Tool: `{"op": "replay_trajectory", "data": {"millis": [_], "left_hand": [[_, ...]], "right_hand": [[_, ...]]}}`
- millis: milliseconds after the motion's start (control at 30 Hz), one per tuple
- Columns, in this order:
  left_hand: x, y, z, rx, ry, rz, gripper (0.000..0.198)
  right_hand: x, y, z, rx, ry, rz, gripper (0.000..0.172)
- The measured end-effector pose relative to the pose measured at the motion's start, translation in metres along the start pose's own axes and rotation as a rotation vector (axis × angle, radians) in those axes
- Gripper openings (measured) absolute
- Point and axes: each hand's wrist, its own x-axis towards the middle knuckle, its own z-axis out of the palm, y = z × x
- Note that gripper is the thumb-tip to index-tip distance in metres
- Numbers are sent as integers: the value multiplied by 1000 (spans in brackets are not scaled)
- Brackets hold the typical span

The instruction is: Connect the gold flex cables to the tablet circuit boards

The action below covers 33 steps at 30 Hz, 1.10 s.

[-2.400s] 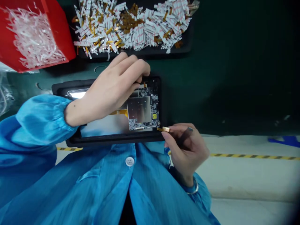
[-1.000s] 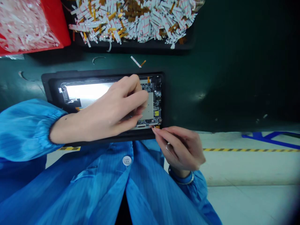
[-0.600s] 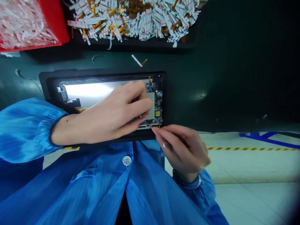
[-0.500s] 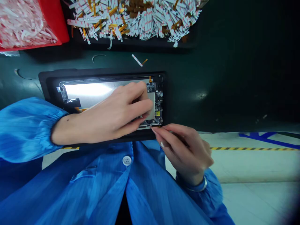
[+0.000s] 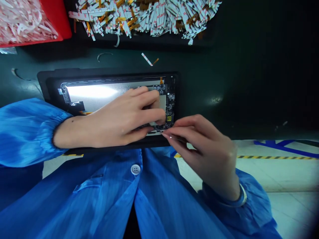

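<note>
An opened tablet (image 5: 94,94) lies in a black tray (image 5: 46,79), its bright metal panel showing on the left and its circuit board (image 5: 170,104) on the right. My left hand (image 5: 124,118) rests over the board with fingers curled down and thumb tucked in low. Its fingertips are partly hidden, so what they grip cannot be made out. At the board's lower right corner, my right hand (image 5: 201,141) is closed in a pinch, its fingertips touching the area by a small connector (image 5: 157,131). Whatever lies in that pinch is too small to name.
Behind the tablet, a dark tray (image 5: 161,41) holds many white and amber strips (image 5: 157,20). A red bin (image 5: 63,23) of pale strips stands at the far left. Loose on the table are a white strip (image 5: 146,58) and thin curved pieces (image 5: 104,54).
My right hand has turned and its wrist has swung out to the right, while its fingertips stay by the board's lower corner. My left hand's fingers have shifted slightly over the board.
</note>
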Motion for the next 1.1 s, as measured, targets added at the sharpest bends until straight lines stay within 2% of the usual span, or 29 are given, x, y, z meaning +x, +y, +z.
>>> {"op": "replay_trajectory", "data": {"millis": [133,367,533,667,800,933,1100], "left_hand": [[0,0,-2,-82,18,-18,20],[-2,0,-3,-148,41,-46,19],[-2,0,-2,-152,23,-75,21],[-2,0,-2,-138,22,-66,23],[-2,-1,-1,-142,24,-68,23],[-1,-1,-1,-122,14,-63,22],[-1,-3,-1,-48,-29,36,27]], "right_hand": [[3,12,-1,188,-64,46,5],[-1,20,5,211,-19,-22,8],[-6,16,11,134,56,-59,16],[-12,10,17,28,143,-103,16],[-16,4,19,-17,184,-65,17],[-13,-2,15,-4,137,-43,17],[-8,-1,10,35,105,69,16]]}}
